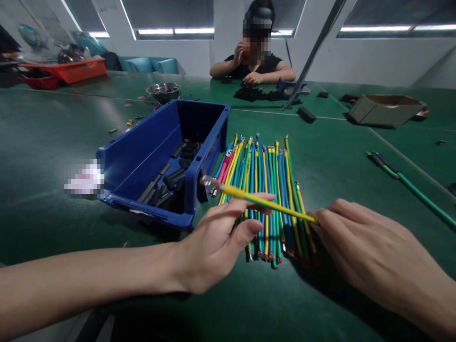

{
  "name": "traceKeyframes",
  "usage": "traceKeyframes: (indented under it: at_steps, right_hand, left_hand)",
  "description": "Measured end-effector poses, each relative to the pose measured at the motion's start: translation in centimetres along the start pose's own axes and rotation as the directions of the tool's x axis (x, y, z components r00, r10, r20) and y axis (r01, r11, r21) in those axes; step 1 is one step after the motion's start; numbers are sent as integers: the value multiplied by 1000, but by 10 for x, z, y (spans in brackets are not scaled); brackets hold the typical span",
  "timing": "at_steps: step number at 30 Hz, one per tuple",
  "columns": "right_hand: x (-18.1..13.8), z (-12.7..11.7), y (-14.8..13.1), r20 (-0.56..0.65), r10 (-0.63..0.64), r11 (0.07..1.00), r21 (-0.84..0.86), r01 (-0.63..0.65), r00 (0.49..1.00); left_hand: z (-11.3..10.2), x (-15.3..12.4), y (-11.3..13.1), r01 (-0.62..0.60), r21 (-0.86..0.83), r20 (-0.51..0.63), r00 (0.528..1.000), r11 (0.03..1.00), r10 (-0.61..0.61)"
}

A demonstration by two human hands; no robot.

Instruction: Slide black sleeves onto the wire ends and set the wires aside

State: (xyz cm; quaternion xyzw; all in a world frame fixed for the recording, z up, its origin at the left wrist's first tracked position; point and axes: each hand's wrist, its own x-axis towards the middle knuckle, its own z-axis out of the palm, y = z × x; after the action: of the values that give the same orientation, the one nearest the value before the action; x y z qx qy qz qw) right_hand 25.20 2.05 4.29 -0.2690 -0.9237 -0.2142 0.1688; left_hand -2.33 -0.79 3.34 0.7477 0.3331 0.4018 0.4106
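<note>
A yellow-and-green cable (281, 208) with a metal lug at its left end is raised above the table, pinched at its right end by my right hand (370, 251). My left hand (221, 237) is open, its fingers stretched out beneath the cable and its thumb held apart; I cannot tell whether they touch it. Below both hands lies a row of short cables (261, 190), blue, green, yellow and red, many with lugs at the far end and some with bare copper at the near end.
Left of the row stands a blue bin (142, 142) holding black sleeves (174, 178). A metal bowl (164, 92) and red baskets (78, 70) are farther back. Across the table sits a person (256, 66). On the right are a cardboard box (386, 109), a slanting pole (315, 52) and a green cable (423, 194).
</note>
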Motion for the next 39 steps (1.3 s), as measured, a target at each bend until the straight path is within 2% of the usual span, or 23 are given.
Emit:
traceKeyframes:
  at_steps: [4,9,13,19,21,26,31,35,39]
  right_hand:
    - [4,0,-7,-3,-45,998,39,45,999]
    - [2,0,-15,-76,5,999,42,-1,997]
    - [-5,-1,-17,-87,15,995,99,-6,996]
    - [-10,-6,-24,-60,-11,961,275,27,998]
    - [-9,-8,-26,-54,-23,950,310,38,998]
    - [-5,-7,-30,-62,-8,928,372,30,998]
    - [-12,-1,-33,-46,-24,922,386,40,999]
    - [-16,-1,-37,-16,-96,920,380,95,995]
    - [-14,-7,-35,-23,-67,899,433,70,997]
  left_hand:
    - [-1,1,3,-108,-57,41,993,993,110]
    - [-3,3,3,-95,-89,153,982,991,108]
    - [-1,4,-2,-241,-142,154,953,960,262]
    - [1,6,-6,-388,-140,244,878,911,411]
    - [2,7,-5,-417,-147,235,866,897,441]
    - [8,6,-7,-426,-125,154,884,896,442]
    - [11,2,-8,-344,-141,130,923,928,362]
    - [9,6,-8,-373,-154,219,890,915,399]
    - [8,16,-11,-436,-102,268,853,894,447]
